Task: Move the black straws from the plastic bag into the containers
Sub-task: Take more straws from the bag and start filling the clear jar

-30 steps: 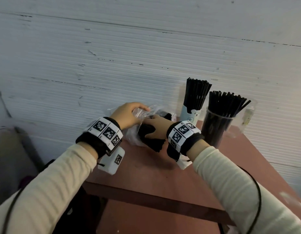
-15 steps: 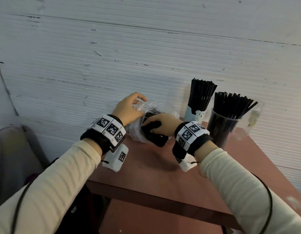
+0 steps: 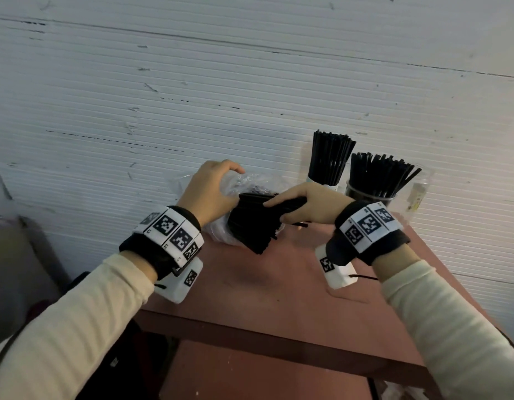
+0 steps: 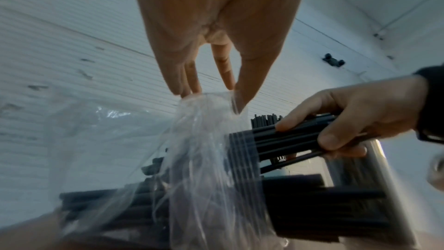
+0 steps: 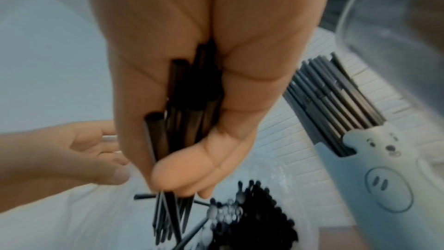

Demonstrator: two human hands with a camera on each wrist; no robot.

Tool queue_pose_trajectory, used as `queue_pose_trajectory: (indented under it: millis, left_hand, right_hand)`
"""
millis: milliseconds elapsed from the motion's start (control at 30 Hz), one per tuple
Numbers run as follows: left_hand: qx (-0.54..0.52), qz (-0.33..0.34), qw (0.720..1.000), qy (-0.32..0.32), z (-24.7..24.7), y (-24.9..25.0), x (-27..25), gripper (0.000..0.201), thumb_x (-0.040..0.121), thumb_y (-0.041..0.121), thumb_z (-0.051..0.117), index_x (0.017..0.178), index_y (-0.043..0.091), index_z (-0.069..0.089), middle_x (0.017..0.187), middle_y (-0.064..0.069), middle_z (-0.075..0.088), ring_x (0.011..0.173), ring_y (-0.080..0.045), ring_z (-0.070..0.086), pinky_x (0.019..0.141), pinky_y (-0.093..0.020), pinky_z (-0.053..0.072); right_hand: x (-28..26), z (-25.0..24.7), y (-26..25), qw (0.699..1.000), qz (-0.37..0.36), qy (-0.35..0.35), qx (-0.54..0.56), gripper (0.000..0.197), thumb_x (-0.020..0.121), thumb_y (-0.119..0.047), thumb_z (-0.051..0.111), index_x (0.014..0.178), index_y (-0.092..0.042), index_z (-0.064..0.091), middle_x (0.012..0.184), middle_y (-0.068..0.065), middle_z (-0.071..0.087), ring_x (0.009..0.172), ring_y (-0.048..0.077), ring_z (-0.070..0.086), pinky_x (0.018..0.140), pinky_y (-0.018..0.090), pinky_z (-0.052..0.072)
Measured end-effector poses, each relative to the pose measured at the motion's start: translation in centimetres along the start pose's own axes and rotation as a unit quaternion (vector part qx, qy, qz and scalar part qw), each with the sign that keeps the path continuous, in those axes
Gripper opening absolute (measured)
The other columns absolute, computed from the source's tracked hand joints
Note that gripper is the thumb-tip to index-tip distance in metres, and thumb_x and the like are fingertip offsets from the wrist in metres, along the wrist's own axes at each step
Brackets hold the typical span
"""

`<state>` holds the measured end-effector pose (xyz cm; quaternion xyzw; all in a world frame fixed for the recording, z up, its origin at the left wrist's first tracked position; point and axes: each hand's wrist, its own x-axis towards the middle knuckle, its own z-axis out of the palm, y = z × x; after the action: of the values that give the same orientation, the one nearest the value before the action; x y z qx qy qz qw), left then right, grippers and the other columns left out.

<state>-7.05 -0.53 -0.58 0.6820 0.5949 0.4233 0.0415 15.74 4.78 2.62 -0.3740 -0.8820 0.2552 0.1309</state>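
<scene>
Since my right hand (image 3: 303, 204) is already wrapped round a bundle of black straws (image 3: 258, 223) lying roughly level, half out of the plastic bag (image 3: 244, 183) my left hand (image 3: 209, 192) pinches open, what matters is the containers (image 3: 368, 194): just right, at the bench (image 3: 279, 284) back edge, so right's nearer.

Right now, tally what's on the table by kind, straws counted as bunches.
Plastic bag: 1
Containers: 2, a bear-print holder and a clear cup
Straw bunches: 4, one in each container, one in the bag, one in the right hand
Hands: 2; the left hand pinches the bag
Total: 9
</scene>
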Motion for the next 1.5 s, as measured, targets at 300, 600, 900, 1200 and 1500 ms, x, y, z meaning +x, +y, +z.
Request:
queue_pose_trajectory:
  millis: [300,600,900,1200,1500]
  left_hand:
    - [0.049,0.156,0.959,-0.234,3.9,5.9,1.8,0.076,0.063,0.035,0.087,0.128,0.025,0.051,0.120,0.010,0.058,0.108,-0.006,0.053,0.093,-0.021,0.040]
    - [-0.110,0.092,0.974,-0.175,6.4,9.8,2.3,0.014,0.082,0.034,0.075,0.086,0.035,0.062,0.069,0.022,0.060,0.065,0.017,0.056,0.063,-0.008,0.040]
    - [-0.335,-0.015,0.918,-0.214,9.2,12.9,0.6,0.018,0.083,0.025,0.075,0.083,0.010,0.066,0.078,-0.010,0.066,0.075,-0.017,0.065,0.089,-0.038,0.053]
    - [-0.312,-0.106,0.876,-0.352,11.6,9.8,-0.2,0.025,0.076,0.021,0.081,0.094,0.008,0.070,0.099,-0.008,0.071,0.103,-0.021,0.066,0.107,-0.042,0.044]
    - [-0.340,-0.054,0.876,-0.337,9.4,11.4,-0.5,0.030,0.096,0.024,0.058,0.070,0.010,0.052,0.072,-0.003,0.054,0.087,-0.025,0.059,0.094,-0.034,0.044]
  right_hand:
    - [-5.3,-3.7,-1.7,0.999,-0.024,-0.022,-0.029,0.043,0.080,-0.008,0.072,0.107,-0.041,0.071,0.092,0.012,0.072,0.073,0.033,0.063,0.074,0.036,0.054]
    - [-10.9,-7.7,-3.6,0.993,-0.032,0.096,-0.059,0.045,0.084,-0.029,0.072,0.126,-0.040,0.060,0.102,-0.021,0.068,0.092,-0.007,0.061,0.082,0.009,0.043]
    - [-8.9,-6.0,-3.7,0.922,-0.167,0.339,-0.079,0.034,0.087,-0.011,0.059,0.121,-0.013,0.057,0.117,-0.005,0.056,0.099,0.003,0.058,0.090,0.010,0.042]
    - [-7.9,-2.4,-1.1,0.944,-0.092,0.265,-0.174,0.024,0.089,-0.013,0.057,0.113,-0.010,0.062,0.101,-0.001,0.064,0.096,0.017,0.052,0.083,0.005,0.027]
    - [-10.7,-4.4,-1.4,0.911,-0.096,0.394,-0.078,0.077,0.078,-0.046,0.074,0.140,-0.017,0.040,0.132,0.000,0.045,0.117,0.008,0.048,0.097,0.014,0.039]
